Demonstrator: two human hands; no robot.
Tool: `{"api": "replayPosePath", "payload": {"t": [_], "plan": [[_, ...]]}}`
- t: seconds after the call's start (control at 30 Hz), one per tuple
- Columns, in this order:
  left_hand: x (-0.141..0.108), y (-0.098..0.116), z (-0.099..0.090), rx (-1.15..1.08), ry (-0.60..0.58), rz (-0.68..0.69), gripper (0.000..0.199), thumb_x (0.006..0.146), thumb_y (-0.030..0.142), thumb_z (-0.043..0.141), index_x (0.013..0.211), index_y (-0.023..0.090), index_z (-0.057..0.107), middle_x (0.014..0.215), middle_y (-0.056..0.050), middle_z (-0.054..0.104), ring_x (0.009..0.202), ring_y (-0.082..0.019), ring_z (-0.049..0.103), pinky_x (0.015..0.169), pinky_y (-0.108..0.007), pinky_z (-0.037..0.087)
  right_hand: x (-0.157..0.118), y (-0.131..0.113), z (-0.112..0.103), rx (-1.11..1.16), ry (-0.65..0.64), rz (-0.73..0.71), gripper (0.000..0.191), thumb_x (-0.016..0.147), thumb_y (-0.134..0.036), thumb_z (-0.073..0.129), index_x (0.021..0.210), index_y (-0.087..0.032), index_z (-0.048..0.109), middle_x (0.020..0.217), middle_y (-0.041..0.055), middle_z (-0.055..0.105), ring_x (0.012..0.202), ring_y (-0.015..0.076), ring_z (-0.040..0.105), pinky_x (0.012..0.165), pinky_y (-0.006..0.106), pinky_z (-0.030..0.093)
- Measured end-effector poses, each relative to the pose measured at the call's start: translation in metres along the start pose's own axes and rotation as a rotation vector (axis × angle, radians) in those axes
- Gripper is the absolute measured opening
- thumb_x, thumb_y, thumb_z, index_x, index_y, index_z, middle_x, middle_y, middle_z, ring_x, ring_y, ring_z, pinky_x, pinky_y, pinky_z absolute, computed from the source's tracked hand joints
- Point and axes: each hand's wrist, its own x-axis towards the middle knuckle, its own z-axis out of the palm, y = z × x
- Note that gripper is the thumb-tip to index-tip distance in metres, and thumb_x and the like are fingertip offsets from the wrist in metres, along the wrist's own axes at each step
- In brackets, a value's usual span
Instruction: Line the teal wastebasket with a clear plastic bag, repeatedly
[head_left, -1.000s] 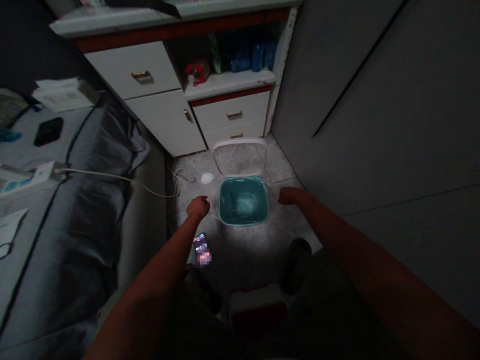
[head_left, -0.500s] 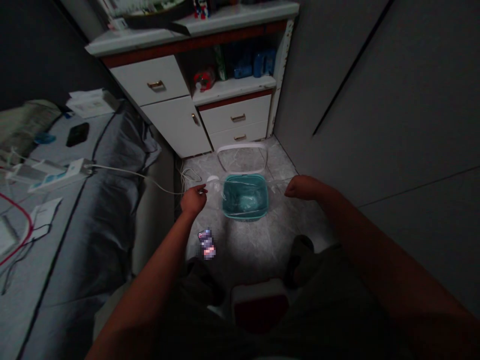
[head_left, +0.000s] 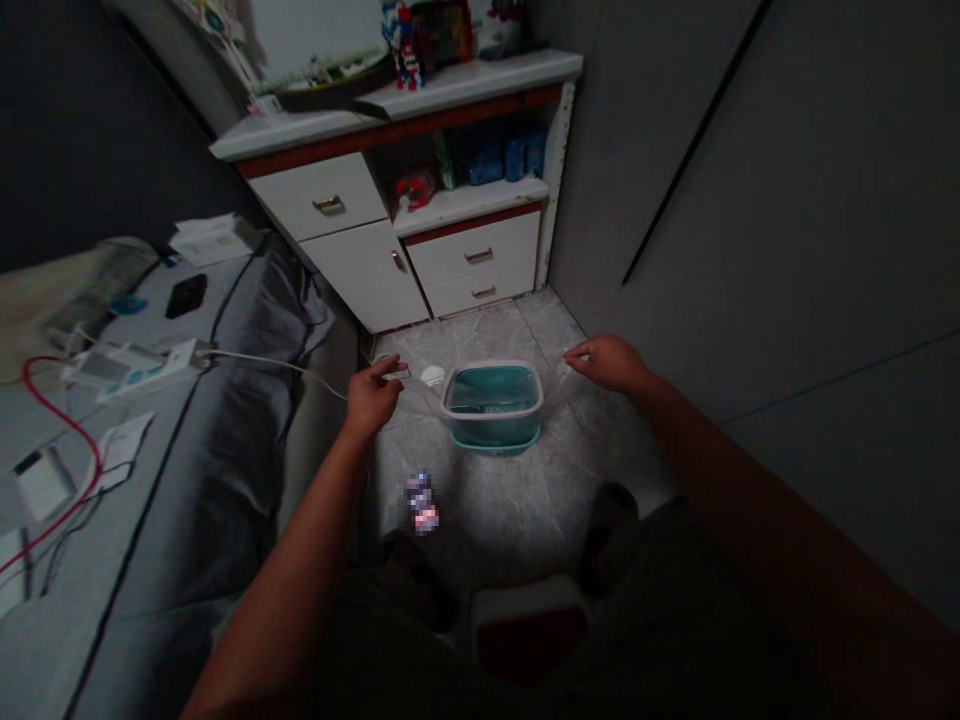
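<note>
A teal bin [head_left: 495,433] stands on the floor between my hands. Clear plastic bag [head_left: 424,397] film lines it and stretches out to both sides. A pale rim frame [head_left: 491,414] lies over the bin's opening, its front edge above the bin's teal front lip. My left hand [head_left: 373,398] is closed at the bag's left edge, index finger partly extended. On the other side my right hand [head_left: 611,363] pinches the bag's right edge between thumb and fingertips. The film is faint, so its exact edges are hard to make out.
A pixelated phone-like object [head_left: 422,503] lies on the floor near my left foot. A small white round item [head_left: 433,375] is beside the bin. Ahead stands a white cabinet [head_left: 360,275]; at left, a bed [head_left: 172,480] holds a power strip [head_left: 161,370] and cables.
The pale rim frame has swung from behind the bin to over its opening. My right hand has risen slightly and moved a little; both hands stay at the bag's sides. The view has tilted up.
</note>
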Motion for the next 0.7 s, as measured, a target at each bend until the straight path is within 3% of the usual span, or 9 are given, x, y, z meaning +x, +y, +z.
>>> {"api": "replayPosePath", "payload": {"t": [0.1, 0.2, 0.3, 0.37, 0.43, 0.53, 0.6, 0.7], "plan": [[-0.006, -0.003, 0.001, -0.089, -0.047, 0.013, 0.060, 0.067, 0.019, 0.065, 0.126, 0.015, 0.077, 0.112, -0.010, 0.080, 0.086, -0.021, 0.073, 0.082, -0.036, 0.062, 0.002, 0.000, 0.001, 0.003, -0.080, -0.007, 0.028, 0.093, -0.036, 0.066, 0.108, -0.024, 0.087, 0.116, 0.0052, 0.082, 0.108, 0.0253, 0.075, 0.086, 0.029, 0.054], [-0.014, -0.006, 0.003, -0.180, -0.144, 0.002, 0.056, 0.065, 0.021, 0.064, 0.119, 0.015, 0.077, 0.105, -0.008, 0.078, 0.078, -0.018, 0.070, 0.075, -0.033, 0.060, 0.001, -0.005, 0.006, 0.026, -0.280, -0.070, 0.022, 0.088, -0.027, 0.068, 0.101, -0.022, 0.086, 0.102, 0.0039, 0.083, 0.095, 0.0210, 0.075, 0.076, 0.024, 0.051], [-0.023, -0.008, 0.005, -0.155, -0.344, -0.019, 0.047, 0.066, 0.022, 0.064, 0.110, 0.015, 0.077, 0.094, -0.006, 0.075, 0.071, -0.016, 0.066, 0.069, -0.031, 0.057, -0.004, -0.019, 0.022, 0.016, -0.490, -0.203, 0.025, 0.084, -0.018, 0.068, 0.103, -0.022, 0.084, 0.096, 0.0022, 0.081, 0.088, 0.0177, 0.074, 0.075, 0.023, 0.049], [-0.029, -0.008, 0.006, -0.084, -0.517, -0.038, 0.042, 0.069, 0.023, 0.063, 0.108, 0.015, 0.077, 0.089, -0.006, 0.074, 0.068, -0.016, 0.065, 0.066, -0.030, 0.055, -0.008, -0.034, 0.035, -0.032, -0.565, -0.277, 0.025, 0.085, -0.018, 0.070, 0.105, -0.023, 0.084, 0.101, 0.0032, 0.081, 0.091, 0.0187, 0.073, 0.078, 0.024, 0.050], [-0.034, -0.007, 0.006, 0.016, -0.663, -0.044, 0.042, 0.073, 0.023, 0.061, 0.111, 0.016, 0.078, 0.089, -0.007, 0.075, 0.068, -0.017, 0.065, 0.066, -0.030, 0.055, -0.012, -0.052, 0.049, -0.109, -0.550, -0.313, 0.021, 0.088, -0.025, 0.072, 0.104, -0.024, 0.085, 0.111, 0.0075, 0.079, 0.101, 0.0234, 0.072, 0.083, 0.027, 0.051], [-0.040, -0.005, 0.006, 0.193, -0.802, 0.007, 0.043, 0.076, 0.021, 0.059, 0.114, 0.019, 0.079, 0.093, -0.006, 0.078, 0.077, -0.018, 0.069, 0.075, -0.030, 0.055, -0.017, -0.080, 0.068, -0.261, -0.346, -0.335, 0.025, 0.094, -0.035, 0.068, 0.106, -0.020, 0.084, 0.127, 0.0176, 0.072, 0.117, 0.0339, 0.067, 0.088, 0.035, 0.052], [-0.042, -0.003, 0.004, 0.283, -0.870, 0.029, 0.042, 0.077, 0.019, 0.059, 0.113, 0.022, 0.081, 0.095, -0.005, 0.079, 0.083, -0.018, 0.070, 0.079, -0.028, 0.054, -0.020, -0.098, 0.082, -0.315, -0.279, -0.379, 0.030, 0.099, -0.034, 0.059, 0.109, -0.017, 0.083, 0.129, 0.0207, 0.071, 0.119, 0.0354, 0.066, 0.088, 0.037, 0.052], [-0.043, -0.003, 0.002, 0.346, -0.930, 0.009, 0.039, 0.076, 0.017, 0.060, 0.107, 0.025, 0.082, 0.097, -0.004, 0.081, 0.085, -0.018, 0.071, 0.078, -0.025, 0.052, -0.023, -0.118, 0.104, -0.290, -0.432, -0.417, 0.033, 0.102, -0.033, 0.054, 0.114, -0.019, 0.082, 0.125, 0.0164, 0.075, 0.115, 0.0317, 0.070, 0.088, 0.034, 0.053]]}}
